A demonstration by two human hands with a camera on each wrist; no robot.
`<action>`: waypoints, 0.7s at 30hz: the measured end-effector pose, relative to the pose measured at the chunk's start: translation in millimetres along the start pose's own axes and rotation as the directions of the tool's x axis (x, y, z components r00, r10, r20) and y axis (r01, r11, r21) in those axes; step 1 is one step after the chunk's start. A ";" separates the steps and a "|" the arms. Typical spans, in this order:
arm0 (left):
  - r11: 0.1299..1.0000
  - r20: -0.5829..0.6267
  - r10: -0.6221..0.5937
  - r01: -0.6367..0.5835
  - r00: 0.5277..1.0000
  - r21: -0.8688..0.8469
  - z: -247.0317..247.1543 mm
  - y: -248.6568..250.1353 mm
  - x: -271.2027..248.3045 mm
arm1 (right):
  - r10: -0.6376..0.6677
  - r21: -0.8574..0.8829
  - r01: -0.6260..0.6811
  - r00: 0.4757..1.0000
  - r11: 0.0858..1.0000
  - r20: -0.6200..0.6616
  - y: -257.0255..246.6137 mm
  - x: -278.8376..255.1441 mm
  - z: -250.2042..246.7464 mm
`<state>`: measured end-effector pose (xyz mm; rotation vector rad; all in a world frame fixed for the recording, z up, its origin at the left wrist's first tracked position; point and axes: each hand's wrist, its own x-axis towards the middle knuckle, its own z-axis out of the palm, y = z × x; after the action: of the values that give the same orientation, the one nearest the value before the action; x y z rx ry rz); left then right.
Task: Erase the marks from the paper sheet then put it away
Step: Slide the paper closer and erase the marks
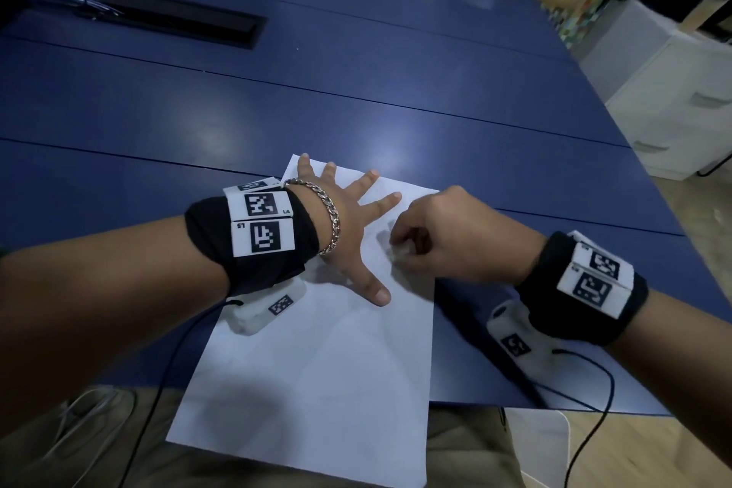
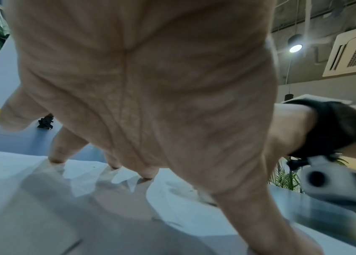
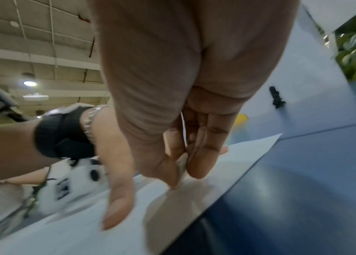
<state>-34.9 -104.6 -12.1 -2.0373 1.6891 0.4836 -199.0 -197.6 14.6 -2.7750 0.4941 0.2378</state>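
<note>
Head view: paper sheet [image 1: 317, 349] lies lower centre on the blue table [image 1: 356, 91]; left hand [image 1: 348, 226] pressed flat, fingers spread; right hand [image 1: 443, 238] pinches a small white eraser [image 1: 400, 250] against it. Left wrist view: fingertips [image 2: 55, 157] touch paper. Right wrist view: thumb and fingers [image 3: 196, 162] pinched, held object hidden

A blue table [image 1: 356, 83] fills the room's middle; white drawers [image 1: 681, 99] stand right, ceiling lamp [image 2: 296, 48] lit.

Head view: above, facing forward and down over the dark blue table [image 1: 356, 99].
Left wrist view: very close under the left palm [image 2: 146, 86], facing up and outward.
Right wrist view: very close under the right palm [image 3: 183, 69].
Shared: the white paper sheet [image 1: 317, 361].
</note>
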 end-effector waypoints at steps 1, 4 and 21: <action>1.000 0.002 0.001 -0.001 1.000 -0.001 -0.4 0.3 -0.1 | 0.024 0.005 -0.024 0.999 1.000 -0.031 7.2 3.1 -4.0; 1.000 -0.004 -0.002 0.002 1.000 0.000 0.5 0.8 -0.8 | 0.043 -0.012 -0.045 0.992 0.999 -0.121 14.9 7.0 -2.9; 1.000 -0.011 -0.006 0.006 1.000 0.010 1.4 0.2 1.7 | -0.122 -0.098 0.124 0.992 0.987 0.023 4.2 -0.7 4.4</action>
<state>-34.8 -105.3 -14.2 -2.0411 1.6873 0.4623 -201.6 -199.7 9.5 -2.8850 0.3129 0.2639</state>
